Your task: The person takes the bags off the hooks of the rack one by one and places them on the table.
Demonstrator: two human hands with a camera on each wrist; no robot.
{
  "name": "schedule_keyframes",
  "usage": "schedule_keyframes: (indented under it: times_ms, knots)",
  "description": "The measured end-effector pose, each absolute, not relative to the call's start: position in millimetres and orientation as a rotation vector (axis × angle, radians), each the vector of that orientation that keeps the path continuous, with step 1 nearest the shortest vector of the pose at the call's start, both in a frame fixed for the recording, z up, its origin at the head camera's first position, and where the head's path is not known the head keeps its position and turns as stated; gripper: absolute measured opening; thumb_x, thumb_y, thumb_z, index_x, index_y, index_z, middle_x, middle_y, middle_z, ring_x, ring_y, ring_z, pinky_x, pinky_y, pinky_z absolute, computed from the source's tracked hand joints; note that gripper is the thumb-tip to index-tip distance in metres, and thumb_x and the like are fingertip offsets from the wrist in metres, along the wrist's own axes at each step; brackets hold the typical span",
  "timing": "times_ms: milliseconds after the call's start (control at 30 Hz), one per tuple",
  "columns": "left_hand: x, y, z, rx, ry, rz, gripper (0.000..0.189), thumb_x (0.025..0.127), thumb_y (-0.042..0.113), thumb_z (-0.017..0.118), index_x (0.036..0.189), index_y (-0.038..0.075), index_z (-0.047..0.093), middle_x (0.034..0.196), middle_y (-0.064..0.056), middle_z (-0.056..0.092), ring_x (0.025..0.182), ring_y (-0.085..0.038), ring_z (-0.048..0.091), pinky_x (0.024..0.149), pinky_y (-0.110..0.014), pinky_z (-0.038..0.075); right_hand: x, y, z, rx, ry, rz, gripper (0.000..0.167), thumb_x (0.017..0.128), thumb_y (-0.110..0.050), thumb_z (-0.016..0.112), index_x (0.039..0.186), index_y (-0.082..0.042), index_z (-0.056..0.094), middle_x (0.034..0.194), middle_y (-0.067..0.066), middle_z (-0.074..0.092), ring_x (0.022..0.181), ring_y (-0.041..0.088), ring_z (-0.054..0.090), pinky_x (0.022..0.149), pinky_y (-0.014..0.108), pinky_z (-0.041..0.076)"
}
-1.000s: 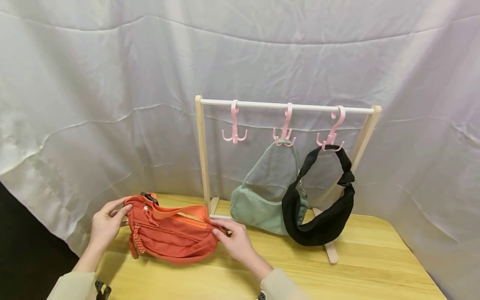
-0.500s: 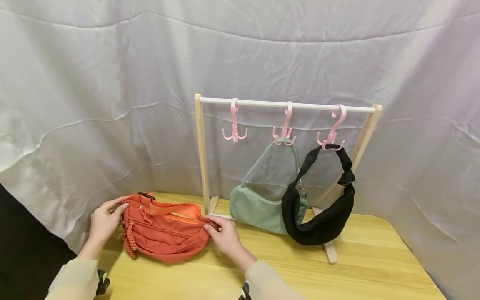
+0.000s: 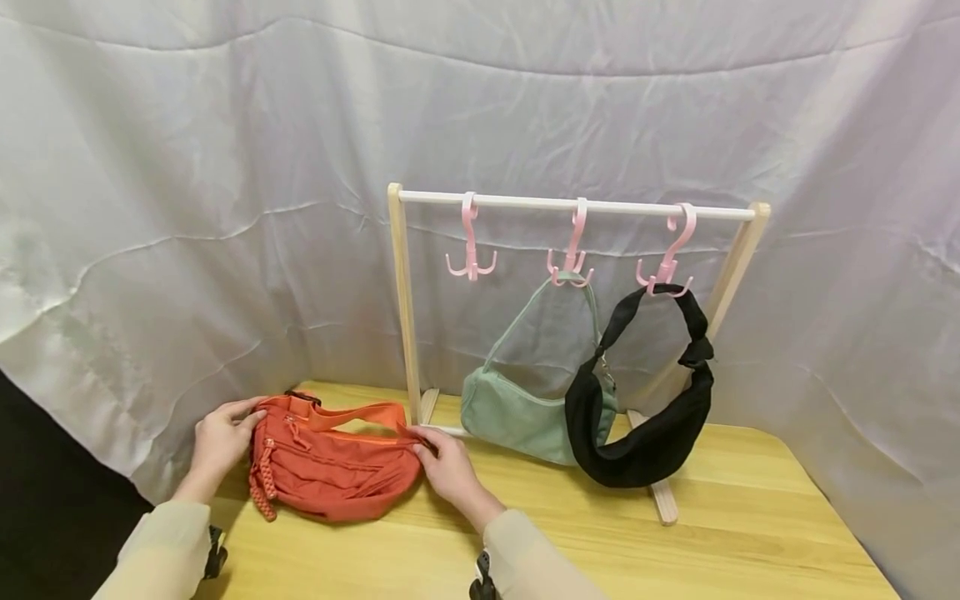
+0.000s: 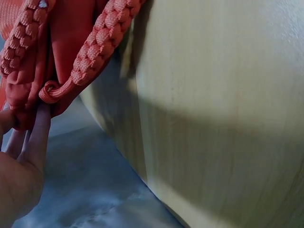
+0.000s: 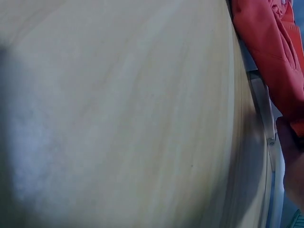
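Observation:
A red-orange waist bag (image 3: 337,475) stands at the left of the wooden table, its orange strap (image 3: 360,414) looped along the top. My left hand (image 3: 221,437) pinches its upper left corner, thumb in front and the other fingers behind. At the upper right corner my right hand (image 3: 446,468) pinches the end by the strap. Braided zipper pulls (image 4: 102,40) dangle near my left fingers in the left wrist view. In the right wrist view the bag's red fabric (image 5: 270,52) runs down to my right thumb.
Right of the bag stands a wooden rack (image 3: 402,308) with a white bar (image 3: 525,202). Pink hooks hang from it: the left hook (image 3: 470,242) is bare, the others carry a green bag (image 3: 525,417) and a black bag (image 3: 645,450). A grey curtain (image 3: 225,167) surrounds the table (image 3: 750,492).
Both hands, still gripping the waist bag, first shifted slightly left with it; the left hand then moved a little back right. The right hand stayed at its corner. The hung bags kept their places.

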State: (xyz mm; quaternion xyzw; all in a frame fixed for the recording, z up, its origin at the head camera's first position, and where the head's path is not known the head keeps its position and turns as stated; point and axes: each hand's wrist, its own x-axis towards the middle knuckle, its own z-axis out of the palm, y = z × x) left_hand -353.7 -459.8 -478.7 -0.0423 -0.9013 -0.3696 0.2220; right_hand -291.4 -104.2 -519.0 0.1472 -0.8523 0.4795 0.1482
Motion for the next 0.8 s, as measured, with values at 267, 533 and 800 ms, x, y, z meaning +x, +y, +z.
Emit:
schedule_keyframes:
  times_ms: [267, 533, 800]
  knots:
    - [-359.0, -459.9, -485.8, -0.110, -2.553, -1.018, 0.029, 0.098, 0.012, 0.071, 0.125, -0.001, 0.073, 0.128, -0.031, 0.065, 0.117, -0.053, 0.061, 0.093, -0.063, 0.050, -293.8, -104.0, -525.9, 0.423, -2.511, 1.338, 0.032, 0.101, -0.005, 0.065, 0.133, -0.009, 0.072, 0.135, 0.011, 0.069, 0.129, 0.028, 0.062, 0.111, 0.042, 0.049]
    - [-363.7, -464.5, -487.1, -0.089, -2.670, -1.003, 0.032, 0.100, 0.015, 0.069, 0.128, -0.001, 0.071, 0.130, -0.036, 0.060, 0.116, -0.056, 0.060, 0.093, -0.064, 0.049, -293.7, -106.7, -524.7, 0.458, -2.519, 1.327, 0.030, 0.102, -0.007, 0.065, 0.131, -0.008, 0.072, 0.131, 0.008, 0.072, 0.127, 0.026, 0.064, 0.109, 0.039, 0.050]
    - [-364.0, -470.5, -491.7, -0.089, -2.760, -0.935, 0.033, 0.101, 0.014, 0.065, 0.129, -0.002, 0.069, 0.128, -0.037, 0.060, 0.119, -0.060, 0.056, 0.095, -0.068, 0.048, -291.0, -111.0, -522.7, 0.503, -2.537, 1.253, 0.031, 0.102, -0.004, 0.063, 0.132, -0.007, 0.072, 0.134, 0.009, 0.070, 0.130, 0.028, 0.062, 0.110, 0.040, 0.049]
